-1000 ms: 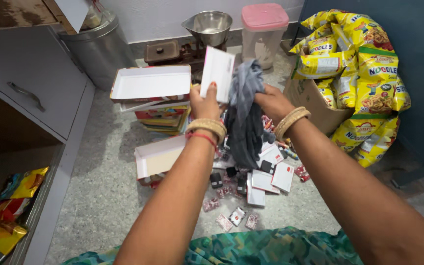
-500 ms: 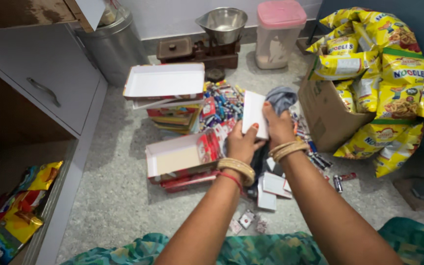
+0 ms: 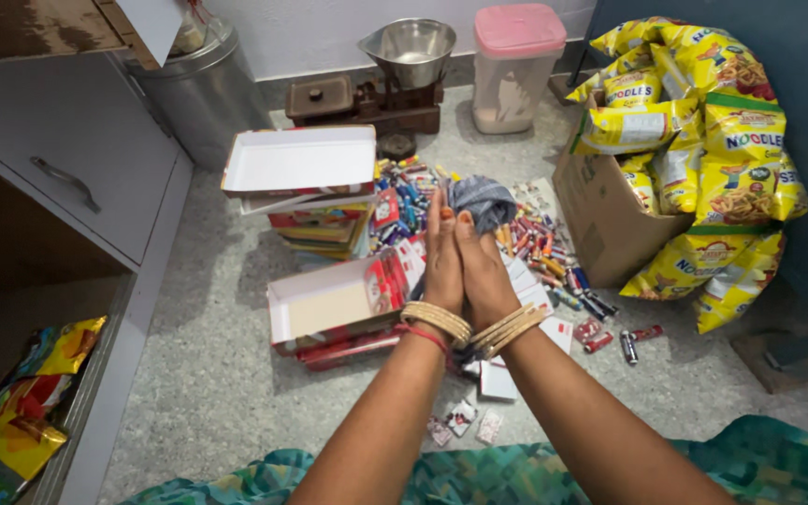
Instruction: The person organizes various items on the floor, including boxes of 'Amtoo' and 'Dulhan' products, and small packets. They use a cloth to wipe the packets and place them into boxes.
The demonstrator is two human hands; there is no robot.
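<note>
- Palms pressed flat together in front of me: my left hand (image 3: 443, 266) and right hand (image 3: 483, 271) meet along their whole length, fingers straight and pointing away from me.
- Between my palms I have a grey cloth (image 3: 482, 199); it bunches out above my fingertips, and a dark bit of it shows below my wrists, so both hands are closed flat on it.
- Whether anything else is sandwiched in there with the cloth, I cannot tell.
- Bangles (image 3: 437, 321) ring both my wrists, with a red thread on the left one.
- Below my hands, on the speckled floor (image 3: 208, 374), lie small white cards (image 3: 497, 382) and a few small wrapped pieces.
- Just left of my hands sits an open red-and-white box (image 3: 329, 304), lying on the floor with its pale inside showing.
- Behind it is a stack of flat boxes (image 3: 306, 201) topped by an open white tray-like lid.
- A heap of small colourful batteries (image 3: 535, 243) spreads across the floor beyond and to the right of my hands.
- To the right stands a cardboard carton (image 3: 610, 224) heaped with yellow noodle packets (image 3: 694, 131).
- At the far wall are a weighing scale with a steel bowl (image 3: 406, 51) and a pink-lidded plastic container (image 3: 514, 65).
</note>
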